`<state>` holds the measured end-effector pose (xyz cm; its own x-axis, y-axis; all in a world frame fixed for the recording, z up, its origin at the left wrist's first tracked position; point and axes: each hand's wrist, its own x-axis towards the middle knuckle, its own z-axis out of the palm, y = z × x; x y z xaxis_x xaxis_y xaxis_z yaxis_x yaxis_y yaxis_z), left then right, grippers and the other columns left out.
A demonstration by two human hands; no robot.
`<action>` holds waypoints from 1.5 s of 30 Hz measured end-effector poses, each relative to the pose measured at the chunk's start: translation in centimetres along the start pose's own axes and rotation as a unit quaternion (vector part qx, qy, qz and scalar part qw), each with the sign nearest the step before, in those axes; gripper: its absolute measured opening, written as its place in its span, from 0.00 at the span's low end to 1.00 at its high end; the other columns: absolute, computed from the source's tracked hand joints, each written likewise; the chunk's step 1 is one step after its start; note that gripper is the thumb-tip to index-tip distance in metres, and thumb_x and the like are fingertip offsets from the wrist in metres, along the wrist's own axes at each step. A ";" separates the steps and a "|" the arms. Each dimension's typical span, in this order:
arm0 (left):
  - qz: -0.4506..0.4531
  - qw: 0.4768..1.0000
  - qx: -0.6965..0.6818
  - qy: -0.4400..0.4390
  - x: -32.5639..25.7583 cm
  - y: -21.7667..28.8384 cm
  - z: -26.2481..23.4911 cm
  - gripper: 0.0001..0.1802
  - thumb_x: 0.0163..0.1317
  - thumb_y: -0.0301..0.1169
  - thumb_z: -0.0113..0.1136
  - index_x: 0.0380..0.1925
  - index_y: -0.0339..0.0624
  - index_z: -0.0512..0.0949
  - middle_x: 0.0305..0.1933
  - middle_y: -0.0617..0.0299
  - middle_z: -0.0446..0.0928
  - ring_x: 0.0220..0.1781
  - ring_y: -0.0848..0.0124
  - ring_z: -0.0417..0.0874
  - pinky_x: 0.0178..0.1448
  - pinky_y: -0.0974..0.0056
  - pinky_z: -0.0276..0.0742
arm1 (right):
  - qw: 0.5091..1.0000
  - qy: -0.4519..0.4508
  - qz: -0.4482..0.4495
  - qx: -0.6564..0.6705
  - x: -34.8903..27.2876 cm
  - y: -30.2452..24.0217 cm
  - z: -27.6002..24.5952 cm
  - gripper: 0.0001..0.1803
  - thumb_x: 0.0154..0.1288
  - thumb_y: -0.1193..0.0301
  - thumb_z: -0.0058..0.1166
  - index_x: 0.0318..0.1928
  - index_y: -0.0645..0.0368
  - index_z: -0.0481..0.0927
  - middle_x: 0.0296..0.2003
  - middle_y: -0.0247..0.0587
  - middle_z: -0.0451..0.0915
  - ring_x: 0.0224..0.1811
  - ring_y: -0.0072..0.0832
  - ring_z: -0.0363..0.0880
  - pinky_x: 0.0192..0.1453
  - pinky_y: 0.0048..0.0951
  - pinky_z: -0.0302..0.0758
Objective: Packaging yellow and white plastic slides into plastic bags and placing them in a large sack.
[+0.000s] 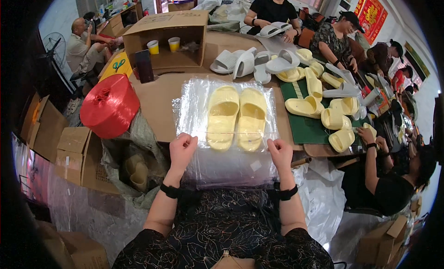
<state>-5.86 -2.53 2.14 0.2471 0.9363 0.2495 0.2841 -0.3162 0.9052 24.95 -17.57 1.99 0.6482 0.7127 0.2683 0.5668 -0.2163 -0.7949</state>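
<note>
A pair of pale yellow slippers, the left slipper (223, 125) and the right slipper (252, 124), lies side by side with toes pointing away from me. They rest within a clear plastic bag (194, 104), whose edge runs as a taut line across their heel ends. My left hand (183, 152) pinches this edge left of the heels. On the other side my right hand (280, 154) pinches it too, fingers closed. More clear plastic bags (231, 169) are layered beneath, hanging toward my lap.
Grey slippers (226, 60) and loose yellow slippers (305, 107) cover the right side, some on a green mat (300, 132). A cardboard box (166, 30) with cups stands behind. To the left sits a red twine roll (111, 106). Several people work around the table.
</note>
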 end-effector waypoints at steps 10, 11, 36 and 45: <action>0.359 0.908 0.204 0.069 -1.5 6.7 2.8 0.14 0.60 0.28 0.65 0.47 0.46 0.80 0.59 0.57 0.78 0.65 0.52 0.73 0.68 0.49 0.66 | 0.999 0.015 0.007 -0.048 -0.1 0.4 1.2 0.19 0.61 0.56 0.58 0.25 0.61 0.81 0.19 0.46 0.78 0.22 0.44 0.78 0.30 0.39 0.73; 0.380 0.895 0.232 0.020 -1.5 7.1 3.1 0.17 0.63 0.30 0.62 0.53 0.48 0.80 0.64 0.58 0.75 0.71 0.52 0.69 0.74 0.47 0.60 | 0.997 0.028 -0.003 -0.067 -0.2 0.2 1.2 0.20 0.61 0.55 0.58 0.25 0.61 0.81 0.19 0.46 0.78 0.22 0.45 0.79 0.30 0.40 0.74; 0.180 0.968 0.170 0.038 1.2 1.5 6.0 0.39 0.51 0.42 0.74 0.62 0.39 0.70 0.52 0.44 0.75 0.61 0.47 0.67 0.70 0.49 0.60 | 0.999 -0.029 -0.002 -0.039 1.9 0.9 4.6 0.43 0.53 0.55 0.71 0.61 0.72 0.69 0.47 0.59 0.70 0.48 0.51 0.75 0.54 0.44 0.73; -0.085 0.958 0.183 -0.204 4.9 5.0 4.3 0.38 0.44 0.47 0.76 0.52 0.33 0.77 0.46 0.46 0.81 0.51 0.51 0.75 0.57 0.52 0.74 | 0.995 -0.078 0.032 0.045 1.9 -0.5 3.8 0.41 0.52 0.57 0.72 0.62 0.67 0.72 0.46 0.47 0.68 0.43 0.35 0.78 0.48 0.35 0.76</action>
<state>0.75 -0.17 6.38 0.4890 0.8649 -0.1131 0.6399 -0.2676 0.7204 23.97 -13.54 0.87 0.5911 0.7955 0.1334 0.4743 -0.2090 -0.8552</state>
